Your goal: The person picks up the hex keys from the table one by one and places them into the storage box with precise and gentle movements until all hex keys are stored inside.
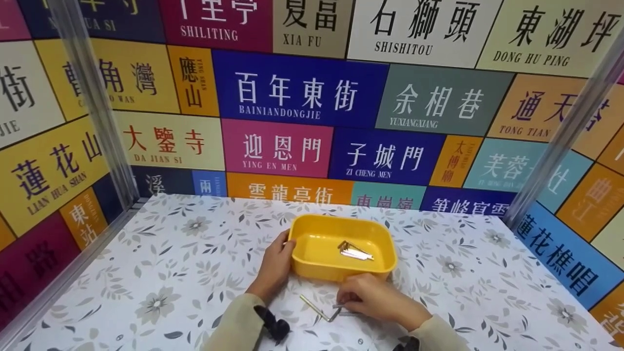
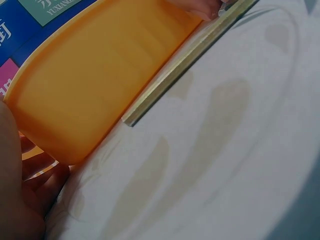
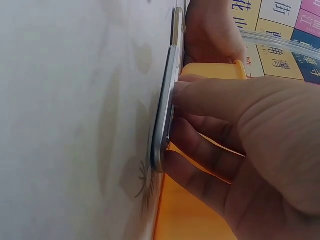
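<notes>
A yellow plastic bin (image 1: 336,270) stands on the patterned tabletop, with several slim metal pieces (image 1: 356,252) lying inside. My left hand (image 1: 275,265) holds the bin's left end; in the left wrist view its fingers (image 2: 42,175) curl by the bin's lower corner. In front of the bin, my right hand (image 1: 373,297) pinches a grey metal hex key (image 3: 165,105) low over the tabletop. Thumb and fingertips meet it in the right wrist view. A brass-coloured hex key (image 1: 314,307) lies just left of that hand, its straight shaft (image 2: 185,65) near the bin's front wall.
White cloth with grey leaves and flowers covers the table (image 1: 156,302). Behind it rises a wall of coloured panels (image 1: 297,90) with printed lettering. Clear upright posts (image 1: 105,112) stand at the back corners. Both sleeves carry black wrist straps (image 1: 273,324).
</notes>
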Demonstrator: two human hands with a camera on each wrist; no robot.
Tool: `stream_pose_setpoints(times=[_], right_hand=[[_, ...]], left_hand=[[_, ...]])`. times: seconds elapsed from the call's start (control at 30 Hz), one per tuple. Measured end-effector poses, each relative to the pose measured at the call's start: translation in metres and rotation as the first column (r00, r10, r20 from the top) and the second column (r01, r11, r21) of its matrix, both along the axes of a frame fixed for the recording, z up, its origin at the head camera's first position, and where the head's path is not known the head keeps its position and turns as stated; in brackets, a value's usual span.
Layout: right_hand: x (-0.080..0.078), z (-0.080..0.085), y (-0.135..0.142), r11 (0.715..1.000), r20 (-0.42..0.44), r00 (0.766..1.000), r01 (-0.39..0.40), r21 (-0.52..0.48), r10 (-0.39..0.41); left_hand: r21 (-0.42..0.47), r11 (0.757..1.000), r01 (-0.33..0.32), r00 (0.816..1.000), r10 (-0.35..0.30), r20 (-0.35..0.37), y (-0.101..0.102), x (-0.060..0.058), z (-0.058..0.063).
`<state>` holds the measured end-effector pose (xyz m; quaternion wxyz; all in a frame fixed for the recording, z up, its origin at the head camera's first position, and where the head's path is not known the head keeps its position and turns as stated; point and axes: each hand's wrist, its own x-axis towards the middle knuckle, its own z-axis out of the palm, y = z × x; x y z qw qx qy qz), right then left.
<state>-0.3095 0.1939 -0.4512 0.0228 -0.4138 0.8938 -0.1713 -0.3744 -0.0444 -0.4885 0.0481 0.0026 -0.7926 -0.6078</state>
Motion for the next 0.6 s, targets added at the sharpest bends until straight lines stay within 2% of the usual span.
stream_pose_setpoints(times=[0.2,0.4,0.6], right_hand=[[0.0003,0.0005,0.0011,1.0,-0.009,1.0,-0.004,0.028,0.004],[0.0029,-0.0002,0.0003,0.999,-0.079,0.997,-0.021,0.039,0.024],[0.0045,0.0016,-0.0027,0.997,-0.032,0.999,0.001,0.075,0.001]], left_hand=[[0.008,1.0,0.014,1.0,-0.014,0.01,0.0006,0.0003,0.0014],[0.007,1.0,0.029,1.0,-0.029,-0.002,0.0005,0.0017,0.0032],[0.009,1.0,0.013,0.999,-0.013,-0.035,-0.0012,0.0029,0.002]])
